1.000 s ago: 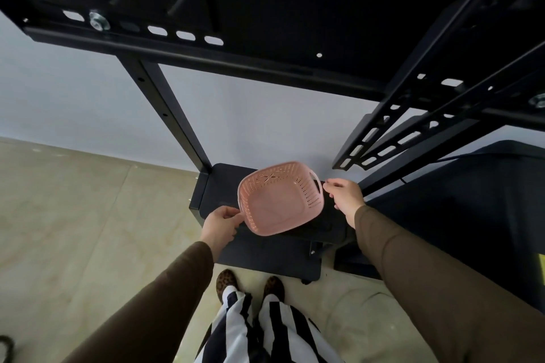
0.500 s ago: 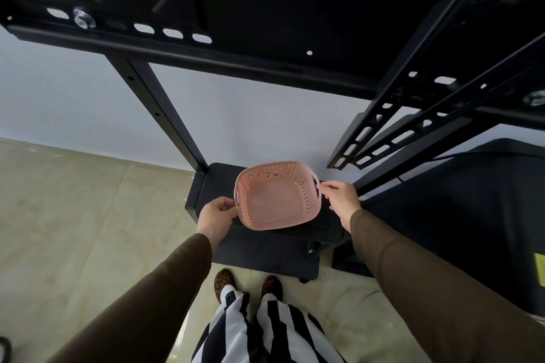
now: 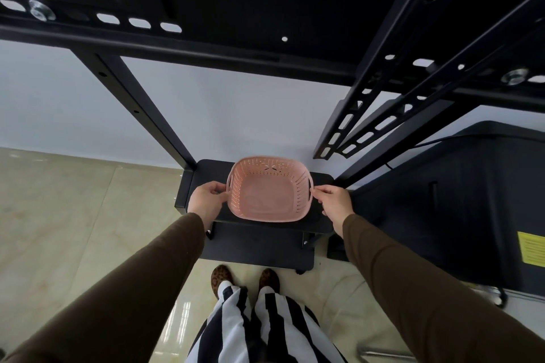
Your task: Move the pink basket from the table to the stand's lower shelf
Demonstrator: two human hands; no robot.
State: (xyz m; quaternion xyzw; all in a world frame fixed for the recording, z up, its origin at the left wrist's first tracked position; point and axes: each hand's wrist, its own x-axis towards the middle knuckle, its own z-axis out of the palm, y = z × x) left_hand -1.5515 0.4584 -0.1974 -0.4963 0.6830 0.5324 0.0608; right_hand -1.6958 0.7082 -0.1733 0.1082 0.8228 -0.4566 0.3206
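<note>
At the centre of the frame the pink basket (image 3: 269,188) sits upright over the black shelf (image 3: 203,169) of the stand, empty; whether its base touches the shelf cannot be told. The left hand (image 3: 206,200) grips its left handle and the right hand (image 3: 334,202) pinches its right handle; brown sleeves (image 3: 147,289) run toward the lower corners, striped trousers (image 3: 259,327) at bottom centre.

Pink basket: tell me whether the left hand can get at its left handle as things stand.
Probably yes. The left hand is already at the left handle slot of the pink basket, fingers on the rim, with nothing between them. The basket sits over the stand's black shelf, and the right hand pinches the opposite handle.
</note>
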